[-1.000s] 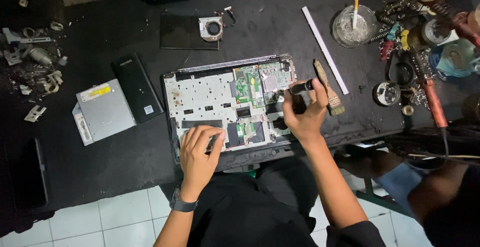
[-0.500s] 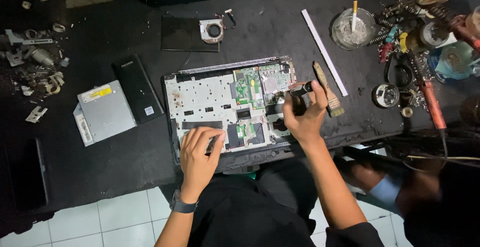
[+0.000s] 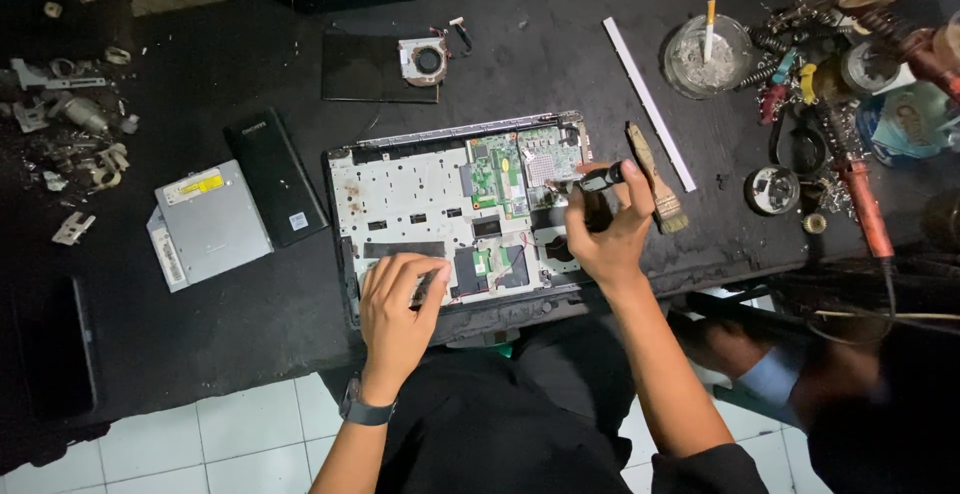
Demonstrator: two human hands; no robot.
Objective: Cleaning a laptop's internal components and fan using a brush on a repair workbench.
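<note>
An opened laptop base (image 3: 400, 194) lies on the black table in front of me, its silver inner frame and green circuit board (image 3: 497, 169) exposed. My left hand (image 3: 396, 314) rests flat on the near edge of the base, fingers pressing down. My right hand (image 3: 605, 229) grips a black-handled screwdriver (image 3: 590, 180), its tip pointing left at the upper right part of the board. A dark watch sits on my left wrist.
A grey optical drive (image 3: 208, 222) and a black battery (image 3: 275, 176) lie left of the laptop. A cooling fan (image 3: 424, 58) on a dark panel sits behind it. A brush (image 3: 655, 176), white strip (image 3: 648, 102), ashtray (image 3: 708, 56) and tools crowd the right. Loose metal parts (image 3: 70, 134) lie far left.
My right hand has shifted slightly left over the board, with the screwdriver now angled toward the board's upper right. My left hand stays pressed on the base.
</note>
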